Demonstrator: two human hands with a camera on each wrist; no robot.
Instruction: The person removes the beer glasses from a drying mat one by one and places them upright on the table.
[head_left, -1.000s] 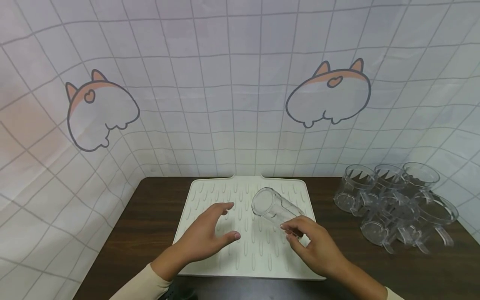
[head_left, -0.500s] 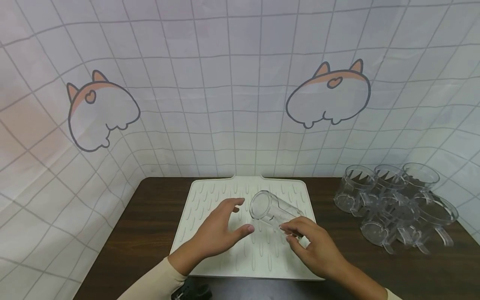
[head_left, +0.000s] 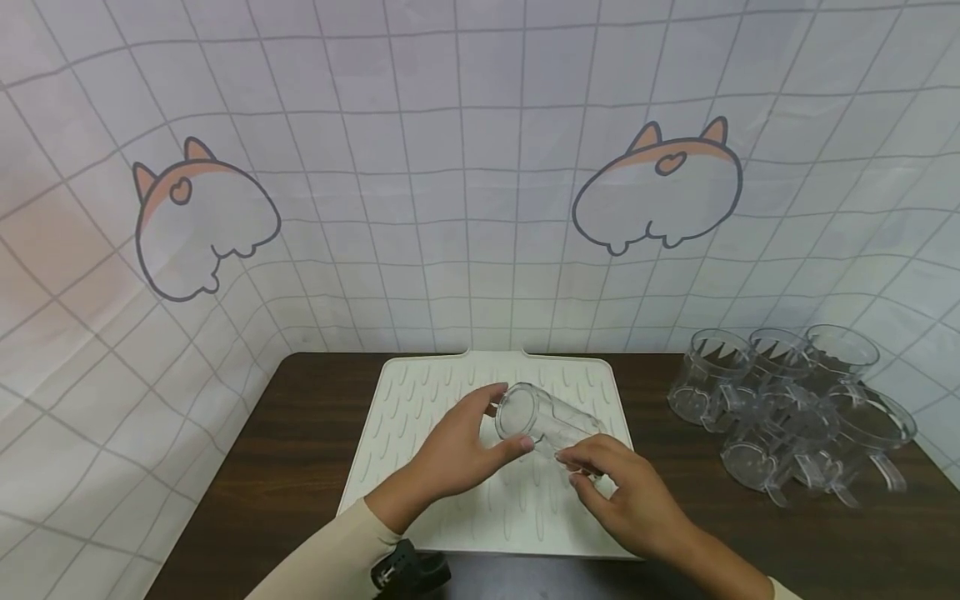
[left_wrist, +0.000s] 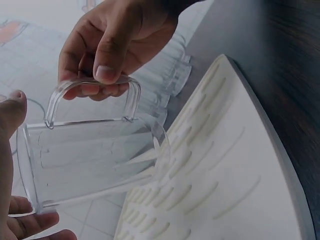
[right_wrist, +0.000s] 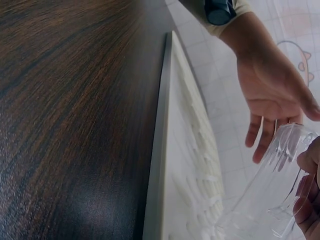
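A clear glass mug (head_left: 551, 421) is held tilted on its side above a white ridged drying mat (head_left: 450, 375). My right hand (head_left: 626, 492) grips the mug's handle (left_wrist: 92, 87), thumb and curled fingers around it, as the left wrist view shows. Around the mug's left end, which looks like its base, my left hand (head_left: 461, 450) is spread, thumb on the near side and fingers on the far side. The fingertips (left_wrist: 47, 219) lie at the edge of that end; whether they touch the glass I cannot tell.
Several clear mugs (head_left: 780, 400) stand crowded together on the right of the dark wooden table (head_left: 262, 442). A white gridded curtain (head_left: 420, 167) with printed animal shapes encloses the table at the back and sides. A dark device (head_left: 408, 571) is on the left wrist.
My left hand has moved right and slightly up, from beside the mug to around its left end. The mug has shifted a little left and down; my right hand keeps its grip.
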